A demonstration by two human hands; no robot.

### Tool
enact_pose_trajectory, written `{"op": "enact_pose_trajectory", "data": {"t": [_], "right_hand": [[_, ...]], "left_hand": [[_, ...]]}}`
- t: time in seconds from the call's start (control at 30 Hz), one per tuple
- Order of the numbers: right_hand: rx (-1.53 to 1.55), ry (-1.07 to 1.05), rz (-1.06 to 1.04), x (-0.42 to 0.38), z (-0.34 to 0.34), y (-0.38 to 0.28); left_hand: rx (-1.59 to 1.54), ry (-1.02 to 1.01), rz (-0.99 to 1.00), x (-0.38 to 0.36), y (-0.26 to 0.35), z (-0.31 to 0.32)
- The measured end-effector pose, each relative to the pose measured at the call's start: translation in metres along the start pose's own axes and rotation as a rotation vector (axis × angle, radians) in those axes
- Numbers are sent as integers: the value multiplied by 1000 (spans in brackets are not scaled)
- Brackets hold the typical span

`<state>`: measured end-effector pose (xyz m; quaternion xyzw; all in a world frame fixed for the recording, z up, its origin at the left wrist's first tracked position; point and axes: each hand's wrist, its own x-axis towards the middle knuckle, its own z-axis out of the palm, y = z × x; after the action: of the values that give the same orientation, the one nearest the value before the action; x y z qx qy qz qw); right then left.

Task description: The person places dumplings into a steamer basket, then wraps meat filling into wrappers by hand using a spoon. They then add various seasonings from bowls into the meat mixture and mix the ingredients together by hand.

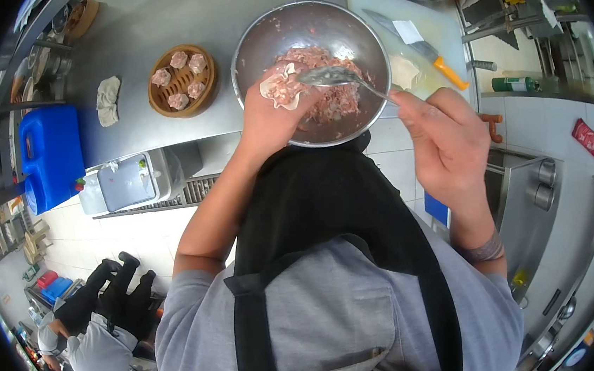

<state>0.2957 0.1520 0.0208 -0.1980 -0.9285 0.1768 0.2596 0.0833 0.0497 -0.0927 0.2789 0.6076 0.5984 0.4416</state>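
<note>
My left hand (263, 118) is over the near left side of a steel mixing bowl (255, 53), cupped around a dumpling wrapper (279, 101) with minced meat on it. In my right hand (448, 133), closed round its handle, is a metal spoon (333, 76). The spoon's head reaches left to the wrapper's edge, over the bowl. Pinkish minced meat (339, 104) lies in the bowl, partly hidden by my left hand and the spoon. Left of the bowl, a round bamboo steamer (159, 102) holds several open-topped dumplings (178, 59), set apart from one another.
Right of the bowl, a cutting board (366, 1) carries an orange-handled knife (442, 67) and a stack of pale wrappers (406, 72). A folded cloth (109, 101) and a blue jerrycan (54, 154) are at left. Other people (103, 354) are at lower left.
</note>
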Motion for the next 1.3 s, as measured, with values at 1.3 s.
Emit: {"op": "enact_pose_trajectory", "data": {"t": [1.3], "right_hand": [[1065,-18,497,-5,47,35]], "left_hand": [[-368,-312,179,-14,2,5]]}}
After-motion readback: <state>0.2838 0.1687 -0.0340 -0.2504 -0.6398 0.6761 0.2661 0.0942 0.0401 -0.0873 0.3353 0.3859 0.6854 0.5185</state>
